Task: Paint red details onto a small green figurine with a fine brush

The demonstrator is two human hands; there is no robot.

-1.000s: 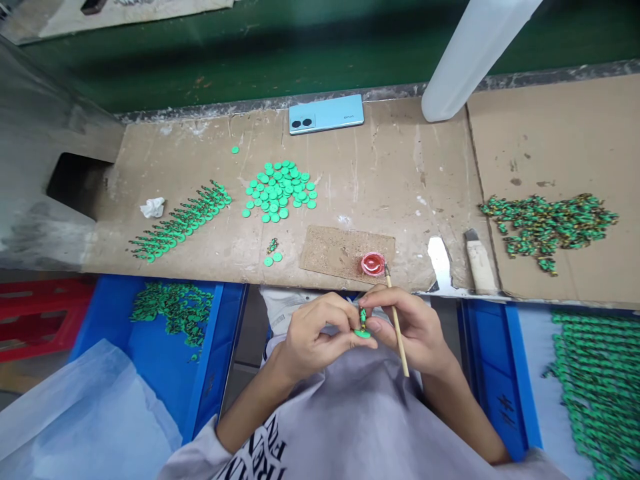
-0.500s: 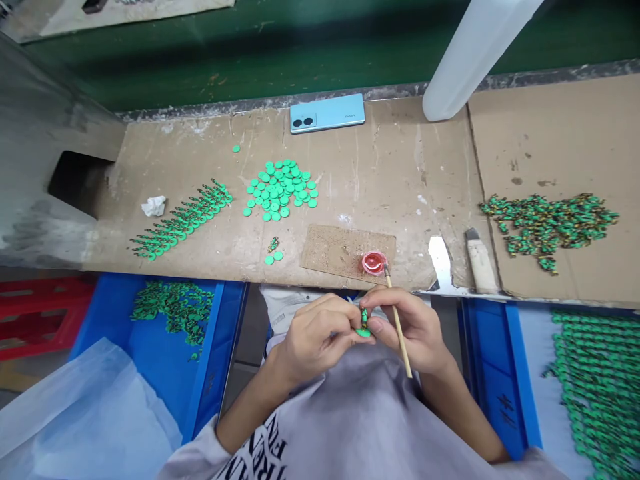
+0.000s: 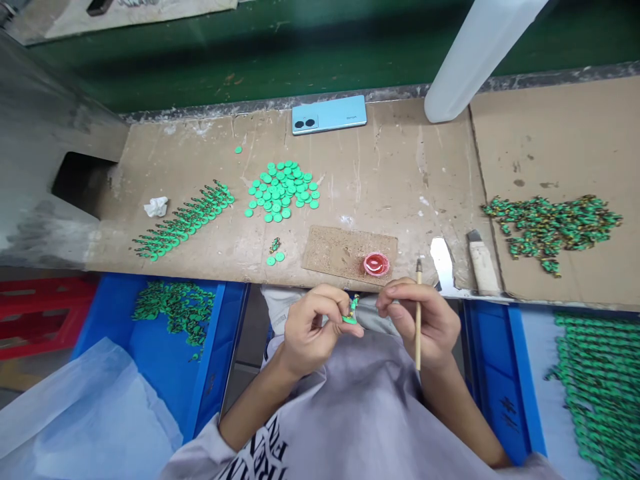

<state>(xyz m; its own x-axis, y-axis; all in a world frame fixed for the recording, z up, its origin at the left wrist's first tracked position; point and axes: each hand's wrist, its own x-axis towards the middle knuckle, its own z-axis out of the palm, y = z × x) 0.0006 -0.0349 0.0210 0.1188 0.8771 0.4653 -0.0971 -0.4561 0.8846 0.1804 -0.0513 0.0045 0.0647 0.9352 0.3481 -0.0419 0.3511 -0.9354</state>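
Observation:
My left hand (image 3: 316,327) pinches a small green figurine (image 3: 353,308) on a round green base, held in front of the table edge. A short way to the right, my right hand (image 3: 425,320) has a thin wooden paintbrush (image 3: 419,327) between its fingers, tip upward. Its fingertips are apart from the figurine. Beyond the hands, a small dish of red liquid (image 3: 376,264) rests on a cardboard scrap (image 3: 335,252). One loose figurine (image 3: 275,245) lies by two green discs (image 3: 275,258).
A pile of green discs (image 3: 283,190) lies mid-table, with rows of based figurines (image 3: 185,223) to its left. Heaped figurines (image 3: 553,227) are at right. A phone (image 3: 330,115), white post (image 3: 460,63) and scraper (image 3: 483,263) stand around. Blue bins (image 3: 203,373) flank me.
My hands have moved apart. The right hand has left the figurine and shifted right, and the brush is now more upright. The left hand still holds the figurine, now tilted.

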